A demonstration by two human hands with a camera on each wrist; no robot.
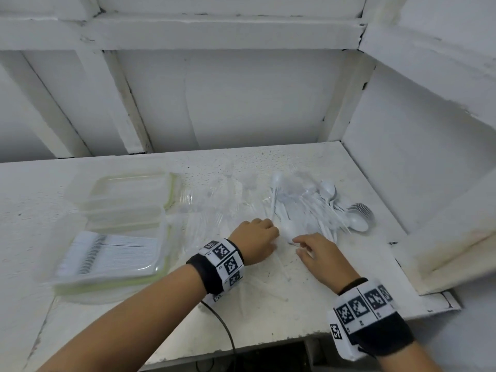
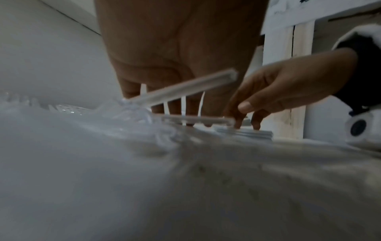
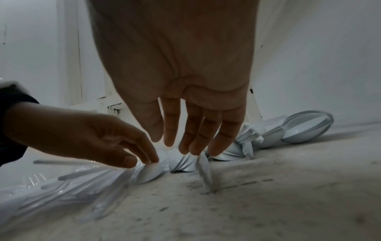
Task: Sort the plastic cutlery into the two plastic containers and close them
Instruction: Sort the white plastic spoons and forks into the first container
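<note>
On the white worktop (image 1: 268,304), the left hand (image 1: 257,238) reaches down with its fingers (image 3: 144,156) lightly bent, tips touching a white spoon (image 3: 150,172) at the near edge of the cutlery pile (image 1: 316,210). The right hand (image 1: 319,253) hangs just beside it, fingers (image 3: 185,140) loosely spread and holding nothing. The 2 containers (image 1: 107,261) sit at the left, the nearer holding stacked cutlery.

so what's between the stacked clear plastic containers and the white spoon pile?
In the head view, a spread of clear plastic cutlery lies between the clear containers and the white plastic spoons; the left hand reaches over its near edge.
</note>
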